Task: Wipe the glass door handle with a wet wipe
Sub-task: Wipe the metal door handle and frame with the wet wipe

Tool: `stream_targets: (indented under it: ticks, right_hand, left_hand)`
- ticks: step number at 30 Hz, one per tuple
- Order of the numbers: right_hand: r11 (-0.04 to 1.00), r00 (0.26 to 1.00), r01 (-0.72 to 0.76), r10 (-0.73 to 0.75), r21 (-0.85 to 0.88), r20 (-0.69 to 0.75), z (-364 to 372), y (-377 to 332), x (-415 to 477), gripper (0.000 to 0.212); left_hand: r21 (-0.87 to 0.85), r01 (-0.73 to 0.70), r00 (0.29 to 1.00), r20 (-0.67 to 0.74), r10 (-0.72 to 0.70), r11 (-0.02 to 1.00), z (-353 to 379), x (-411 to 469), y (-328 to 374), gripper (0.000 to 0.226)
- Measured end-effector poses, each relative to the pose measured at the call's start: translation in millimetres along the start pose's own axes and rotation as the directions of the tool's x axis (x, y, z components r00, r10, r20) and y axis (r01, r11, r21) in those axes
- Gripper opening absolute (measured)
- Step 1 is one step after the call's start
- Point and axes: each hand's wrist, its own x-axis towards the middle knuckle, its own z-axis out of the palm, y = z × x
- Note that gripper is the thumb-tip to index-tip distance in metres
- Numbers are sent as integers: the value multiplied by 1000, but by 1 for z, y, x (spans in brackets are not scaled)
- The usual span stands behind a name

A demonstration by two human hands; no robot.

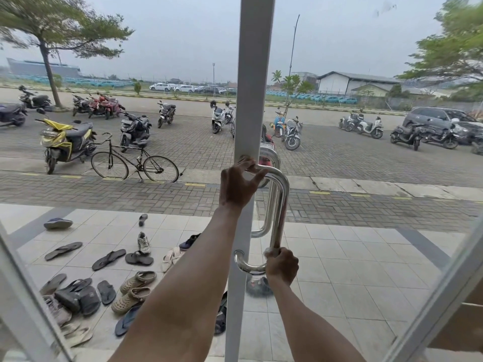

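Right hand (282, 265): closed around the lower bend of the door handle (279, 202); a wet wipe possibly inside, hidden.
Left hand (239, 185): fingers loosely hooked over the handle's top bend.
Risk: your wiping pressure swings the door frame (251, 100).

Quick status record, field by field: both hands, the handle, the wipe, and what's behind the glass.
left hand: at the top bend of the handle, fingers loosely spread on it
right hand: closed around the lower bend of the handle
door handle: polished steel D-shaped pull on the white door frame
wet wipe: a pale scrap shows at the right hand's fingers; too small to confirm
outside: sandals and shoes scattered on tiled porch, bicycle, parked scooters
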Motion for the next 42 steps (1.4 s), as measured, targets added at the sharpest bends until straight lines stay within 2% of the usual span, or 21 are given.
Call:
stream_targets:
  ticks: [4,11,19,30,42]
  right_hand:
    - [998,998,-56,56,-9,37,7,9,1,25]
    - [976,978,-201,195,78,79,14,18,-6,22]
    - [950,959,-277,264,141,101,21,18,-11,32]
    - [986,995,-102,101,128,19,6,7,-8,17]
    - [978,982,152,-133,144,-134,-30,-35,0,21]
  left_hand:
    - [-12,1,1000,9,-1,1000,-1,1,0,35]
    - [-34,-25,1000,-18,25,999,1,0,-3,37]
    - [-40,-19,1000,-16,19,999,2,0,-5,35]
    - [-29,18,1000,-6,-18,999,3,1,-4,36]
    - [-5,109,994,15,-109,994,2,2,-1,47]
